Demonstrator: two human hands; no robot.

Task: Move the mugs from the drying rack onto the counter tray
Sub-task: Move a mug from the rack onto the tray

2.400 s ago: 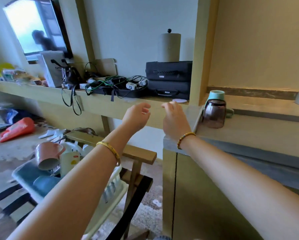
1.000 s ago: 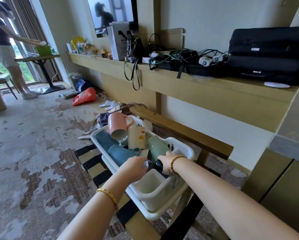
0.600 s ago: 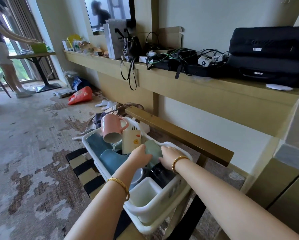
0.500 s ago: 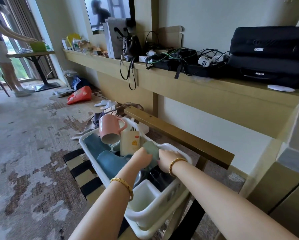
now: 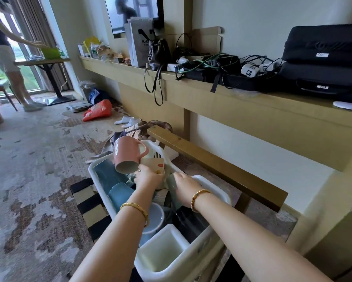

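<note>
Now both hands are deep in the white drying rack [image 5: 209,185], having slid from its near end, by the cutlery cup [image 5: 161,251], to its middle within the last second. The left hand [image 5: 149,178] grips the cream mug [image 5: 153,166] with the orange mark, fingers curled round it; the right hand [image 5: 184,186] wraps the pale green mug [image 5: 171,180] next to it. Left of them in the rack lie two blue mugs [image 5: 120,194], and at the rack's far end the pink mug [image 5: 127,154] sits mouth down, untouched. Nothing has left the rack yet, and the counter tray is out of view; by the look of it, a two-mug lift is about to begin. Beyond the rack, a shelf [image 5: 252,110] holds black cases
</note>
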